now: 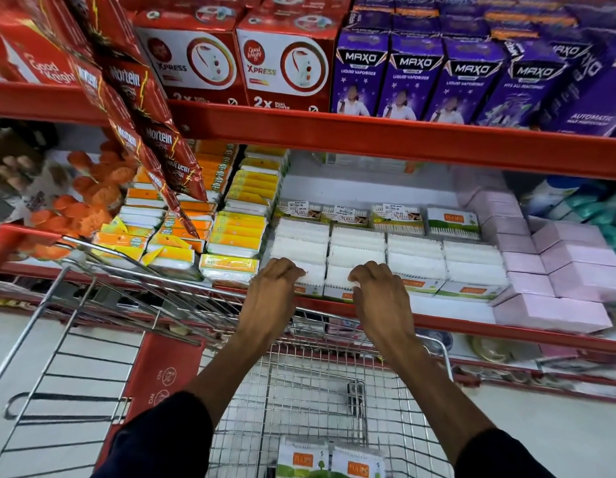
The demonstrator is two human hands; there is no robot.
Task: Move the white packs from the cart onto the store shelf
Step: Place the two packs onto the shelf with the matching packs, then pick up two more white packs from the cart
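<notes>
Two white packs (329,458) with orange labels lie in the wire cart (299,391), nearest the camera. Above it, the red store shelf (472,327) carries rows of white packs at its front edge. The left hand (273,284) and right hand (377,291), fingers curled, each press on a front pack. Overhead stand boxes reading "MAXO LIQUID VAPORISER" (413,77) and "Good knight XPRESS" (285,67); "Mortein" sachets (141,108) hang left.
</notes>
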